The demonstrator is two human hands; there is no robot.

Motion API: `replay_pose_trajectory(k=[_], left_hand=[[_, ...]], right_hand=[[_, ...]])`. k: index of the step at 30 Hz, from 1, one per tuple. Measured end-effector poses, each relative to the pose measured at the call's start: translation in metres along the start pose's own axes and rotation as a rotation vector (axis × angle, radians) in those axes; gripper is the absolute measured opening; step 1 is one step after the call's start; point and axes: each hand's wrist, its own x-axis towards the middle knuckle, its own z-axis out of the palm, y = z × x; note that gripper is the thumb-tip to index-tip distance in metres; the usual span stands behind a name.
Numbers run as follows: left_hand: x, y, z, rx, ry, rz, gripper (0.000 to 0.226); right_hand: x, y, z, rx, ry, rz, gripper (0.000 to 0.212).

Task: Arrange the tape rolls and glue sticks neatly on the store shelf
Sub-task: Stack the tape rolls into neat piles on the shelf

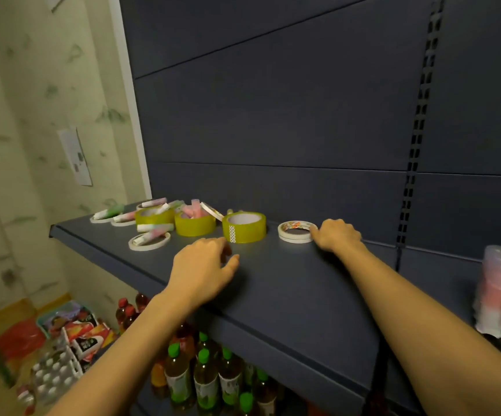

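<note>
1. Landmark for all places: the wide yellow tape roll with a white patterned strip [244, 228]. It lies flat on the dark blue-grey metal shelf [288, 289], with its axis pointing up and its white core open to the top.
2. Just right of this roll is a stack of thin white tape rolls [295, 232], also flat with the hole upward.
3. The right hand [337, 235] is at the right rim of the stack. Its fingers are bent and the tips touch the rim, but I cannot tell if they really grip it.
4. The left hand [204, 270] is near the front of the landmark roll, palm down. Its fingers are loosely curved, the thumb is apart, and it holds nothing.
5. Left of the landmark roll sits a second wide yellow tape roll [194, 226]. Several pink glue sticks [191, 209] stand tilted inside its core.
6. Further left is a third wide yellow tape roll [154, 216]. A pink-and-green glue stick [155, 227] lies on its side just in front of it, long axis from left to right.
7. To the front-left of the landmark roll, a single thin white tape ring [149, 245] lies flat. One more glue stick [148, 237] lies across it, on a diagonal.
8. Farthest left, two lying glue sticks [109, 211] rest on other thin white rings.
9. Below the shelf, bottles with green caps [204, 355] stand upright.
</note>
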Motion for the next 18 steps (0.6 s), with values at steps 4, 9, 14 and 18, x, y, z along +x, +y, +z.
replay_pose_trajectory(k=[4,9,14,18], left_hand=[[0.023,-0.007,0.016,-0.017,-0.004,0.03,0.026],[0.053,-0.015,0.029,-0.052,-0.008,0.076,0.025],[0.095,-0.011,0.045,-0.106,-0.099,0.122,0.026],[0.133,0.011,0.064,-0.025,-0.253,0.214,0.036]], right_hand=[[0.03,-0.005,0.008,-0.087,-0.054,0.071,0.053],[0.051,-0.015,0.01,-0.205,-0.069,0.075,0.043],[0.05,-0.015,-0.015,-0.286,0.07,0.071,0.041],[0.031,-0.005,-0.034,-0.26,0.154,0.141,0.037]])
